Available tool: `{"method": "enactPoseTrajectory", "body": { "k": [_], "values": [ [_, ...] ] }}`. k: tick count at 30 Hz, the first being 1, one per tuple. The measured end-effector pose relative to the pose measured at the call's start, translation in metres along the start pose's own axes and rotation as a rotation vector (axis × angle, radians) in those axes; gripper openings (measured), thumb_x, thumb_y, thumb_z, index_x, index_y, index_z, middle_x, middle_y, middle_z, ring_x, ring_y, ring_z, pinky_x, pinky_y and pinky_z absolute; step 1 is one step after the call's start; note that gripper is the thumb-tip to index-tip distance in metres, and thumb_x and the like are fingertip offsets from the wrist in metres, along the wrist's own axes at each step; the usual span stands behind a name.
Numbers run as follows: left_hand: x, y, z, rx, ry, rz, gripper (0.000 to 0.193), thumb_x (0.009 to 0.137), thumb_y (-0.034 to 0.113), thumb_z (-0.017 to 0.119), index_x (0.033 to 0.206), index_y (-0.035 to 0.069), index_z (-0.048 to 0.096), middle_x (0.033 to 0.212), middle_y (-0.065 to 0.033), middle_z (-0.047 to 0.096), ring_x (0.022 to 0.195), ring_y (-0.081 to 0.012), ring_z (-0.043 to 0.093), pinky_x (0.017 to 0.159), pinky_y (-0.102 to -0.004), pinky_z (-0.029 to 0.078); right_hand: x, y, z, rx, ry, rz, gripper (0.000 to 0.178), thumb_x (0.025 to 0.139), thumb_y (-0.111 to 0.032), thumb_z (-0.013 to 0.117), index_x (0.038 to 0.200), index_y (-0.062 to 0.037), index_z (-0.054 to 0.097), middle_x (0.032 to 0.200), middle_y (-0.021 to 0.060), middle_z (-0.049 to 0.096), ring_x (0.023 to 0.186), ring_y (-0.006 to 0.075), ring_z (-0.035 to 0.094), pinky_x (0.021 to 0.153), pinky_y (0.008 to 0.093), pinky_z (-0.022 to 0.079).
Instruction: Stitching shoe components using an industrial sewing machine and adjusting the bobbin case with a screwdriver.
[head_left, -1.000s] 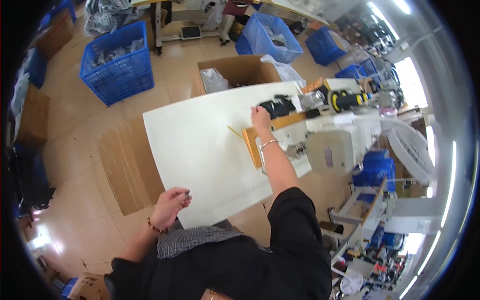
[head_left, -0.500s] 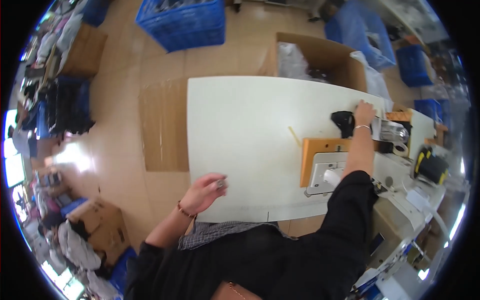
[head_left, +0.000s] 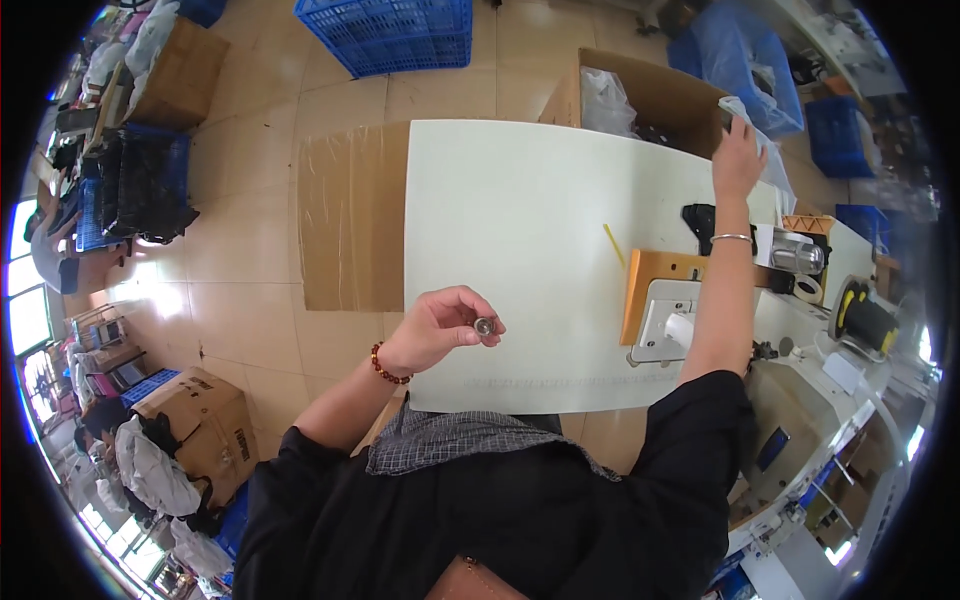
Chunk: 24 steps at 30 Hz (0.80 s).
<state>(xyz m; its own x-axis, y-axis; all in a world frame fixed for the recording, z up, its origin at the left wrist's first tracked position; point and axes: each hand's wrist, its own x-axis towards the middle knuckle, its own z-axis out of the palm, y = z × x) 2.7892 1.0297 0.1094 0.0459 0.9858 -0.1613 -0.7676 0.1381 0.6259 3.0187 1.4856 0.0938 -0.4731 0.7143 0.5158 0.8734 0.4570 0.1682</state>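
Note:
My left hand (head_left: 440, 330) is closed over the near part of the white table (head_left: 520, 230). Its thumb and fingertips pinch a small round silver metal piece (head_left: 484, 326). My right arm stretches to the far right, past the sewing machine (head_left: 664, 318) with its orange plate. There my right hand (head_left: 738, 160) is raised by the table's far edge, its fingers bent together. Something small and dark shows at the fingertips, too small to name. A black object (head_left: 699, 226) lies on the table just left of my right forearm.
A thin yellow strip (head_left: 613, 245) lies on the table. Beyond the far edge stands an open carton (head_left: 650, 85) holding clear plastic bags. A clear jar (head_left: 797, 253), a tape roll (head_left: 806, 288) and a black-and-yellow spool (head_left: 865, 318) crowd the right side. Flat cardboard (head_left: 350, 220) adjoins the left edge.
My right hand has moved up and away from the table's right corner toward the carton. My left hand has shifted right over the table, still pinching the metal piece. The whole view has shifted slightly.

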Motion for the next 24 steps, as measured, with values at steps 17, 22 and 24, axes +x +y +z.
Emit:
{"method": "enactPoseTrajectory", "body": {
  "k": [17,22,24],
  "values": [
    [-0.010,-0.055,-0.046,0.728,0.181,-0.104,0.021,0.088,-0.002,0.063,0.108,0.001,0.067,0.101,-0.0070,0.070,0.092,-0.0135,0.066,0.084,-0.0270,0.056,-0.246,-0.144,-0.140,2.592,-0.787,1.998,0.022,0.095,-0.014,0.061,0.116,-0.0074,0.062,0.099,0.0165,0.064,0.060,0.0104,0.057,0.042,0.0164,0.041],
    [-0.006,-0.097,-0.076,1.317,0.131,0.283,0.026,0.079,-0.001,0.069,0.104,0.007,0.068,0.091,-0.0082,0.069,0.094,-0.0246,0.063,0.083,-0.0373,0.052,-0.313,-0.185,-0.178,2.605,-0.911,2.119,0.029,0.101,-0.019,0.048,0.127,-0.0125,0.058,0.105,0.0194,0.066,0.066,0.0143,0.062,0.050,0.0227,0.048],
    [-0.003,-0.108,-0.083,1.371,0.100,0.348,0.026,0.077,0.001,0.070,0.102,0.008,0.068,0.094,-0.0073,0.068,0.096,-0.0259,0.061,0.084,-0.0384,0.050,-0.326,-0.193,-0.187,2.614,-0.915,2.090,0.031,0.101,-0.020,0.047,0.130,-0.0121,0.055,0.106,0.0215,0.066,0.068,0.0171,0.064,0.052,0.0249,0.051]
  ]
}}
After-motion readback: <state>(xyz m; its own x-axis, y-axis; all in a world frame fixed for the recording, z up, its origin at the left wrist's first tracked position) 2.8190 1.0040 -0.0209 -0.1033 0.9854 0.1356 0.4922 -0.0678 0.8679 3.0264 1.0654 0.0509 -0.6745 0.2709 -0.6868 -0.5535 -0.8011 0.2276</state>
